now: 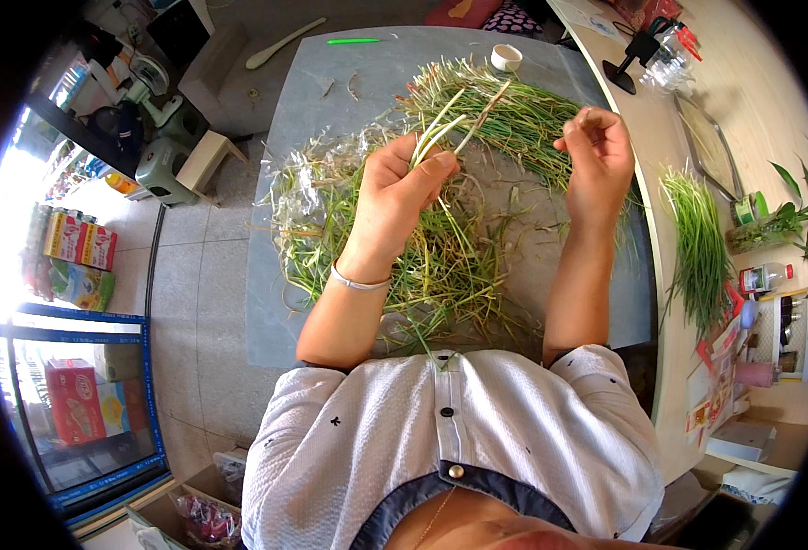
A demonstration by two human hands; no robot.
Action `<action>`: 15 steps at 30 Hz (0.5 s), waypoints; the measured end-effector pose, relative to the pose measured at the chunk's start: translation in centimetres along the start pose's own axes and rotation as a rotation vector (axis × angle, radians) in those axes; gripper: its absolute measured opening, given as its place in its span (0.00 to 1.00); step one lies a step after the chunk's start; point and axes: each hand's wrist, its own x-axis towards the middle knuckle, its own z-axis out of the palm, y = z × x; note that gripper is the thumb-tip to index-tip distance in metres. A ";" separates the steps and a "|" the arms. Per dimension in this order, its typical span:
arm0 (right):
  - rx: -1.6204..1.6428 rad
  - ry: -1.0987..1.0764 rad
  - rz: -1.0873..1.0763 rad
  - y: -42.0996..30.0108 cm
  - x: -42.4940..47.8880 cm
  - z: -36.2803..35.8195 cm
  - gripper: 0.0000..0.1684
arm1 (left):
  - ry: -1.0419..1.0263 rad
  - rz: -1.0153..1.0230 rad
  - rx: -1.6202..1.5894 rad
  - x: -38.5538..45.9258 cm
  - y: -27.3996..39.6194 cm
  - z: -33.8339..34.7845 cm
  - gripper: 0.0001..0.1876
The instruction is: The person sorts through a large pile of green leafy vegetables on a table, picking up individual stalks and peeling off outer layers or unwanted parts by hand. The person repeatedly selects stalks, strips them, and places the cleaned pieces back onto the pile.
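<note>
My left hand is closed on a few thin green stalks with white ends, held above the table. One of the ends looks brown and dry. To the right, my right hand is raised with its fingers curled and thumb against them; whether something small is pinched there cannot be made out. Below my left hand lies a loose heap of green and yellowed leaves, with clear plastic film at its left side. Beyond my hands rests a thick pile of long green stalks, roots and pale ends to the left.
The grey table holds a white cup and a green pen-like object. On the wooden counter at right lie a neat bunch of green stalks, a bottle and a potted plant. A small stool stands left.
</note>
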 end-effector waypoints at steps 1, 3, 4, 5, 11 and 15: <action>-0.001 -0.093 0.027 0.0 -0.1 0.1 0.05 | 0.000 -0.001 -0.005 0.0 0.0 0.1 0.07; -0.001 -0.275 0.081 -0.2 -0.9 0.8 0.06 | 0.002 0.017 0.019 0.0 -0.2 0.2 0.06; 0.086 -0.296 0.191 -0.6 -1.4 1.5 0.07 | 0.005 0.036 0.047 -0.1 -0.3 0.3 0.05; 0.135 -0.304 0.265 -1.0 -1.7 2.0 0.07 | 0.008 0.056 0.076 -0.1 -0.4 0.3 0.05; 0.286 -0.358 0.426 -0.7 -2.6 3.0 0.10 | 0.004 0.029 0.131 -0.1 -0.4 0.2 0.05; 0.074 -0.109 0.009 -0.9 -1.9 3.5 0.07 | 0.017 0.034 0.158 0.0 -0.3 -0.1 0.04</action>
